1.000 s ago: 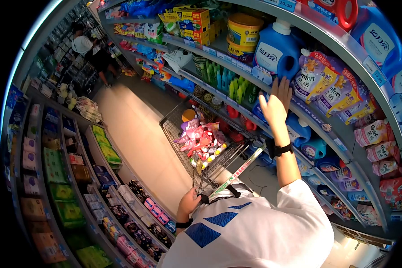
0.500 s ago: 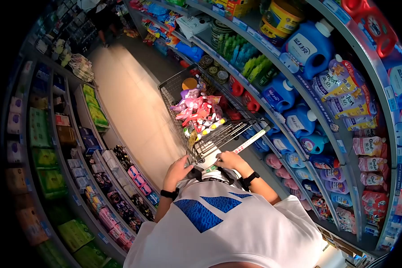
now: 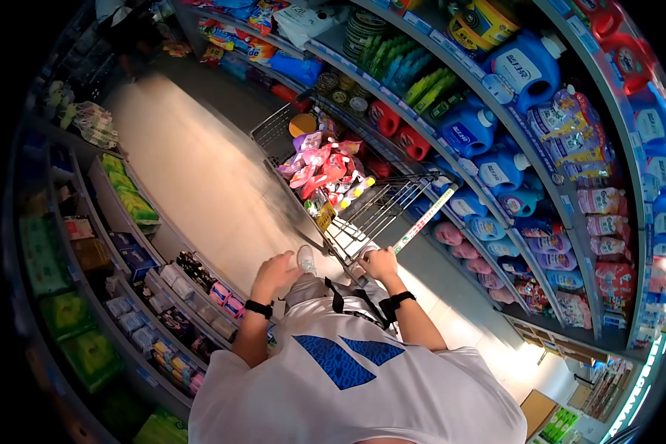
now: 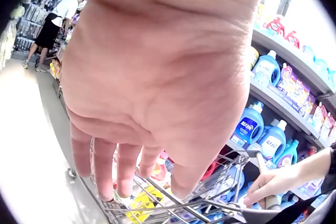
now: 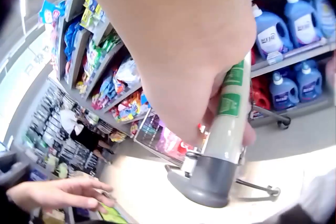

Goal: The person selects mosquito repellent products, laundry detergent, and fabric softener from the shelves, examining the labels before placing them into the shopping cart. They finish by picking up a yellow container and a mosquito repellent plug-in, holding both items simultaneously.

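My right hand point(image 3: 379, 264) grips the shopping cart's handle point(image 3: 425, 216), fingers curled round it; the right wrist view shows the whitish bar with green print and its grey end cap point(image 5: 210, 184). My left hand point(image 3: 275, 274) is off the handle, to its left, with fingers relaxed and holding nothing. In the left wrist view its palm point(image 4: 157, 71) faces the camera over the cart's wire frame. The wire cart point(image 3: 370, 214) stands ahead, carrying a heap of pink, red and purple packages point(image 3: 322, 166) and several bottles with yellow caps point(image 3: 359, 191).
On the right, shelves hold blue detergent bottles point(image 3: 522, 70), purple softener pouches point(image 3: 570, 133) and red bottles point(image 3: 413, 142). Low shelves with green packs point(image 3: 129, 192) line the left. A tiled aisle point(image 3: 192, 177) runs ahead, where a person point(image 4: 50, 29) stands at the far end.
My right hand came down from beside a blue detergent bottle on the shelf to the cart's handle. My left hand has let go of the handle and moved left.
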Available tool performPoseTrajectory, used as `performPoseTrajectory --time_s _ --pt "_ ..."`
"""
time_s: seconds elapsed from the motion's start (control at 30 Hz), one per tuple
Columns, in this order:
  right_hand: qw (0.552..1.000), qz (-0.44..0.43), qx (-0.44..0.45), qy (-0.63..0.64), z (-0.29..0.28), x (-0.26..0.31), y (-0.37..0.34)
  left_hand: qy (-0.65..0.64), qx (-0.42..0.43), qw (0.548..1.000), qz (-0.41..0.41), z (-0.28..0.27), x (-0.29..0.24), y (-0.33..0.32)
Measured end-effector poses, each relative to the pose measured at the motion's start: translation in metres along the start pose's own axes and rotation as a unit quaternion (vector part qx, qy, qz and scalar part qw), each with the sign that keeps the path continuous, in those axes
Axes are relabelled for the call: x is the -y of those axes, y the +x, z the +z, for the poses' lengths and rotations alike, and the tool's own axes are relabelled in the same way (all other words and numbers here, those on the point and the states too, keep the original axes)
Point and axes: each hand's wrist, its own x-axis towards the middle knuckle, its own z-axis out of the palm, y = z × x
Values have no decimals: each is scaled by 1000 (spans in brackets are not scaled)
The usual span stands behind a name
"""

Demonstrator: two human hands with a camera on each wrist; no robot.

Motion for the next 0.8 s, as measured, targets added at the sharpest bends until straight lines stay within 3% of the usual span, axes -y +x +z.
performPoseTrajectory --time_s 0.07,0.27,0.6,0.8 --pt "999 13 -5 47 3 0 -5 13 -6 1000 -1 -15 20 0" --pt "999 37 -3 18 23 -8 -29 -3 -56 998 -13 -35 37 -9" --pt "998 55 -12 -12 63 -47 -112 -20 3 999 28 17 3 -27" --pt "980 77 -118 138 94 -98 -170 -3 17 997 73 48 -3 -38"
